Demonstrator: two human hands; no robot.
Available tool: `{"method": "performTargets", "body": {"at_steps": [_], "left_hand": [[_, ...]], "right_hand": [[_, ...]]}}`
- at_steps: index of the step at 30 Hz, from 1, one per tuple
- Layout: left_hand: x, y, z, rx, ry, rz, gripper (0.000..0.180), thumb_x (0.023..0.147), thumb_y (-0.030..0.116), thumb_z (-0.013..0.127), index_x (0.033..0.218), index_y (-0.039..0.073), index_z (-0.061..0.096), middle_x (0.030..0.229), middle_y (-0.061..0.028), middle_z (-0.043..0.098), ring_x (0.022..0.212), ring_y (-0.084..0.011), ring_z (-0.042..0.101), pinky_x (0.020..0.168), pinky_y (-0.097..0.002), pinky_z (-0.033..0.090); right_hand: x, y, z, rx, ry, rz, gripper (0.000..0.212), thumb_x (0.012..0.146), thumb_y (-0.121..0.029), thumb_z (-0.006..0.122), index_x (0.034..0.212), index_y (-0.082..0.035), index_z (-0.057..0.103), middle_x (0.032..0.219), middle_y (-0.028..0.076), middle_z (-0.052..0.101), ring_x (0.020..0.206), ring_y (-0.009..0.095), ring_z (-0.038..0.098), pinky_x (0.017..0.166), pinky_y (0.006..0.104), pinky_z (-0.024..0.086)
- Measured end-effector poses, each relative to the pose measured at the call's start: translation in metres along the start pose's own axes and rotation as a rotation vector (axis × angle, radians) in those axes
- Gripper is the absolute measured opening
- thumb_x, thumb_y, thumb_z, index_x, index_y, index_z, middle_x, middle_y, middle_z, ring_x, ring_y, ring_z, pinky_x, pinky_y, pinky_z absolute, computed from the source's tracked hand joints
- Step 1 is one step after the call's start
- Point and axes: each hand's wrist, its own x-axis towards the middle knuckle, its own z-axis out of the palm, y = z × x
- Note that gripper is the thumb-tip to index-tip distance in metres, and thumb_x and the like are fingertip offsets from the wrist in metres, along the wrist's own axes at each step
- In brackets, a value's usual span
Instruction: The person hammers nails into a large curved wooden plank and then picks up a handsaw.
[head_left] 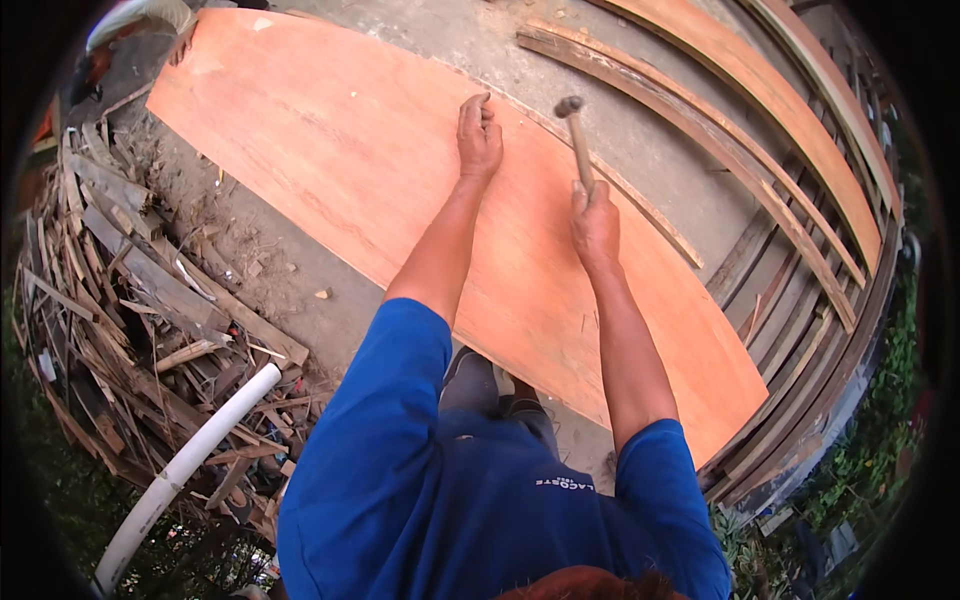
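A large reddish plywood sheet (330,130) lies in front of me, with a narrow wooden strip (640,205) along its far edge. My right hand (596,225) is wrapped round the wooden handle of a hammer (581,150), whose dark head is raised beyond the strip. Over the sheet near that same edge is my left hand (479,145). Its fingers are curled and drawn together at the tips; anything between them is too small to make out.
Another person's hand (181,48) rests at the sheet's far left corner. Scrap wood (150,290) is heaped at left, beside a white pipe (185,465). Long boards (690,120) and stacked timber (790,340) lie at right. Bare concrete floor (660,150) shows beyond the sheet.
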Motion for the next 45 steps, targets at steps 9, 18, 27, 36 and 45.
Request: {"method": "performTargets", "body": {"at_steps": [9,18,27,36,45], "left_hand": [[-0.044,0.012,-0.010,0.210,-0.061,0.271,0.041,0.089,0.017,0.064,0.124,-0.004,0.059,0.129,-0.0255,0.056,0.121,-0.0410,0.052,0.105,-0.0474,0.043],[-0.269,0.120,0.027,0.407,-0.923,0.682,0.035,0.089,0.017,0.063,0.121,0.004,0.064,0.135,-0.0114,0.058,0.125,-0.0303,0.052,0.105,-0.0438,0.042],[-0.290,0.148,0.047,0.918,-1.118,1.043,0.013,0.083,0.013,0.059,0.090,0.005,0.065,0.102,-0.0095,0.061,0.098,-0.0230,0.056,0.087,-0.0395,0.043],[-0.363,0.173,0.030,0.510,-0.440,-0.051,0.015,0.081,0.014,0.063,0.092,0.004,0.067,0.085,-0.0184,0.070,0.080,-0.0374,0.069,0.072,-0.0481,0.054],[-0.425,0.088,-0.141,0.148,0.029,-0.580,0.030,0.082,0.014,0.069,0.107,-0.003,0.074,0.089,-0.0140,0.076,0.082,-0.0217,0.072,0.079,-0.0334,0.056]], "right_hand": [[-0.181,0.166,-0.084,0.067,0.009,0.179,0.039,0.103,-0.037,0.053,0.093,0.001,0.052,0.068,0.026,0.059,0.065,0.046,0.060,0.059,0.0524,0.044],[-0.369,0.271,-0.114,-0.063,-0.089,0.499,0.044,0.102,-0.040,0.051,0.095,0.003,0.055,0.082,0.035,0.064,0.081,0.053,0.063,0.070,0.0576,0.048],[-0.367,0.309,-0.111,0.016,-0.136,0.415,0.050,0.101,-0.043,0.050,0.099,0.007,0.055,0.090,0.037,0.064,0.087,0.054,0.063,0.077,0.0582,0.050],[-0.376,0.337,-0.096,0.108,-0.176,0.421,0.052,0.101,-0.045,0.048,0.103,0.006,0.055,0.095,0.037,0.065,0.089,0.052,0.065,0.076,0.0559,0.050],[-0.363,0.346,-0.100,0.246,-0.268,0.409,0.041,0.102,-0.045,0.049,0.089,-0.006,0.045,0.054,0.002,0.042,0.039,0.016,0.047,0.035,0.0353,0.038]]}}
